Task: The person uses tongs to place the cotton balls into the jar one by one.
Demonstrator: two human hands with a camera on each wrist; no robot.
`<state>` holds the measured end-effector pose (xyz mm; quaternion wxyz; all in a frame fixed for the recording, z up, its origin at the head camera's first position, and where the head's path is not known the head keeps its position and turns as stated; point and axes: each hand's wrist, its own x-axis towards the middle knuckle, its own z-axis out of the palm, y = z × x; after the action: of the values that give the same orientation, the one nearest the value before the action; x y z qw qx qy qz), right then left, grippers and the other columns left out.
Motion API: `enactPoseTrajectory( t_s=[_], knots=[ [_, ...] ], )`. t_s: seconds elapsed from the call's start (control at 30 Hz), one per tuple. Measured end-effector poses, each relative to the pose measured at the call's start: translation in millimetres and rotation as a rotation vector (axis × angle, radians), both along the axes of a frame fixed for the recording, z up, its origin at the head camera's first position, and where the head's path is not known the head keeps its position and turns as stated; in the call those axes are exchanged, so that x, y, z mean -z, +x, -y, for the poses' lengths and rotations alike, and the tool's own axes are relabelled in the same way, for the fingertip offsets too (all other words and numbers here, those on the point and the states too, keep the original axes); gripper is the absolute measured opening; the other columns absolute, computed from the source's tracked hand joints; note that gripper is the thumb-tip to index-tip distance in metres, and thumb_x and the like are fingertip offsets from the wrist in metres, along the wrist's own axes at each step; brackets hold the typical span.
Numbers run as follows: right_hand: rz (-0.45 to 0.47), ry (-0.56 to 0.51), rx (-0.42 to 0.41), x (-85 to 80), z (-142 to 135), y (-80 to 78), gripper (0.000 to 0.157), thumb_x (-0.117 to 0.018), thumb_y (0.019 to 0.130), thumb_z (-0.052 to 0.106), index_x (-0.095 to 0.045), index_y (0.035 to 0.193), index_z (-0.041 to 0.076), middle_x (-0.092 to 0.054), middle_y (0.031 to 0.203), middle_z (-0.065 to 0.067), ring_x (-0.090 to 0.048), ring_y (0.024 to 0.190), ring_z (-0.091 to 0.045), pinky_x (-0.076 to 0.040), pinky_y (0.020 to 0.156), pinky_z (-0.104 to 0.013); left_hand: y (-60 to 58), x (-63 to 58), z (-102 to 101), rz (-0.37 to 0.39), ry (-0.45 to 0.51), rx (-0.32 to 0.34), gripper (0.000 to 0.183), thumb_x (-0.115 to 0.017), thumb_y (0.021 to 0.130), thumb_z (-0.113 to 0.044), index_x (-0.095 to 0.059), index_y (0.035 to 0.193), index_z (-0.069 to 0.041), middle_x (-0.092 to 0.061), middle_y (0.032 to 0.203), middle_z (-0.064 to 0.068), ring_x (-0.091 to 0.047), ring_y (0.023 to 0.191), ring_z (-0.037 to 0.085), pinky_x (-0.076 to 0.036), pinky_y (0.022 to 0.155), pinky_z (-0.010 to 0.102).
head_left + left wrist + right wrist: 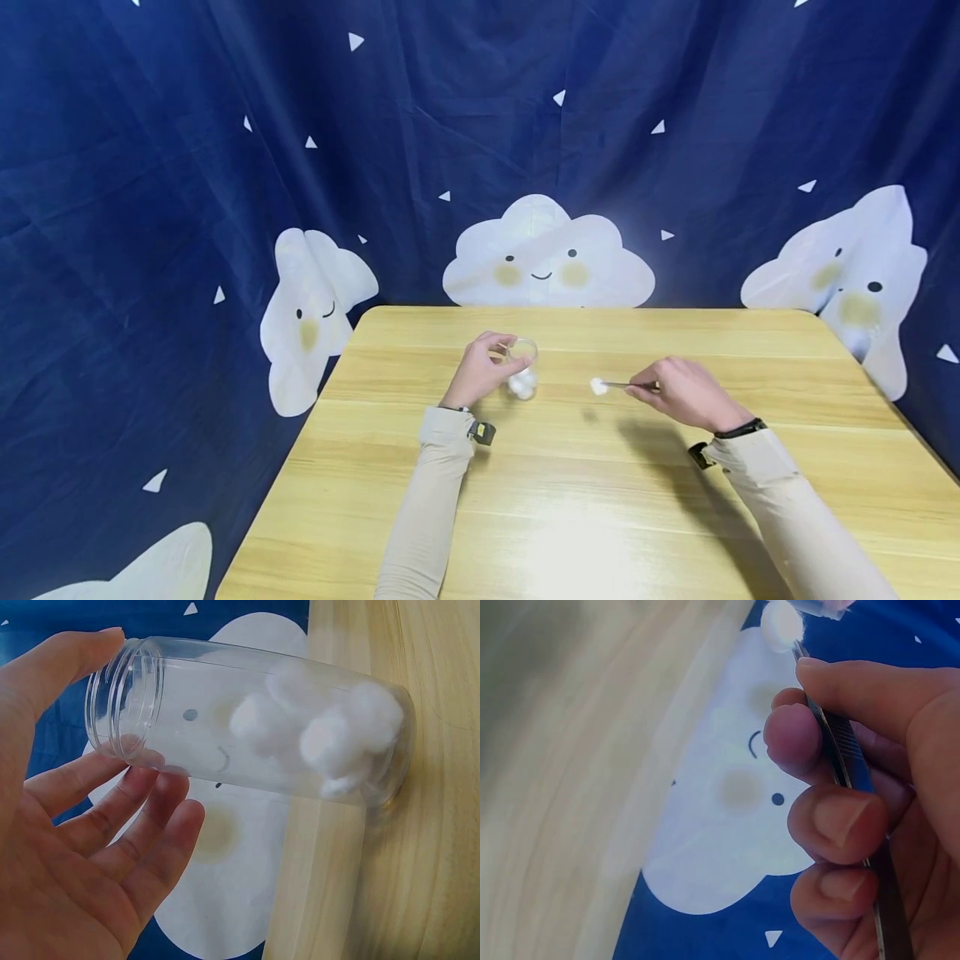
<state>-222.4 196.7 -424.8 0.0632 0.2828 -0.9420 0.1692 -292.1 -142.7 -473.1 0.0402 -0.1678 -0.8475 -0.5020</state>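
My left hand (486,367) grips a clear plastic jar (202,712) near its open, threaded mouth, thumb on one side and fingers on the other. Several white cotton balls (330,739) lie at the bottom of the jar, which stands upright on the table. In my right hand (684,392) metal tweezers (847,761) are pinched between thumb and fingers. Their tips hold one cotton ball (781,626), which hangs above the table to the right of the jar in the head view.
The light wooden table (420,517) carries the jar near its far side. Behind it hangs a dark blue curtain (480,100) with white clouds and small triangles. Each wrist wears a strapped camera, the left camera (482,432) close to the tabletop.
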Motion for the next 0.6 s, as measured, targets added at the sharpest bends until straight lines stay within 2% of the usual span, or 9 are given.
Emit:
enactPoseTrajectory(
  t_s=[0.13,0.33,0.53,0.6],
  knots=[
    [-0.01,0.008,-0.003,-8.2,7.1,-7.0,0.025,-0.074,0.096,0.022,-0.069,0.073,0.031,-0.057,0.066,0.016,-0.042,0.057,-0.001,-0.033,0.053,-0.022,0.9,0.0,0.7,0.001,0.002,-0.002,0.057,-0.084,0.086,-0.037,-0.068,0.132,-0.008,-0.068,0.129,0.007,-0.066,0.113,0.025,-0.06,0.097,0.037],
    [-0.022,0.018,-0.004,-19.8,16.1,-16.0,0.023,-0.074,0.096,0.021,-0.072,0.074,0.027,-0.063,0.069,0.013,-0.044,0.058,-0.005,-0.035,0.053,-0.024,1.9,-1.0,0.3,0.01,0.0,0.001,0.057,-0.084,0.086,-0.037,-0.068,0.133,-0.008,-0.068,0.129,0.007,-0.066,0.113,0.024,-0.06,0.097,0.035],
    [-0.011,0.009,-0.002,-28.5,24.8,-23.3,0.018,-0.074,0.095,0.022,-0.077,0.079,0.026,-0.07,0.075,0.011,-0.044,0.058,-0.006,-0.032,0.05,-0.024,1.5,-1.3,0.2,0.011,-0.003,0.003,0.057,-0.084,0.086,-0.037,-0.068,0.133,-0.008,-0.068,0.13,0.007,-0.066,0.113,0.023,-0.06,0.097,0.035],
    [-0.018,0.009,-0.011,-30.3,28.1,-26.3,0.021,-0.073,0.096,0.022,-0.074,0.075,0.026,-0.068,0.073,0.011,-0.043,0.056,-0.005,-0.03,0.05,-0.024,1.3,-0.9,0.7,0.011,-0.002,0.002,0.057,-0.083,0.087,-0.038,-0.068,0.133,-0.008,-0.068,0.13,0.007,-0.066,0.113,0.023,-0.06,0.097,0.035]
  ],
)
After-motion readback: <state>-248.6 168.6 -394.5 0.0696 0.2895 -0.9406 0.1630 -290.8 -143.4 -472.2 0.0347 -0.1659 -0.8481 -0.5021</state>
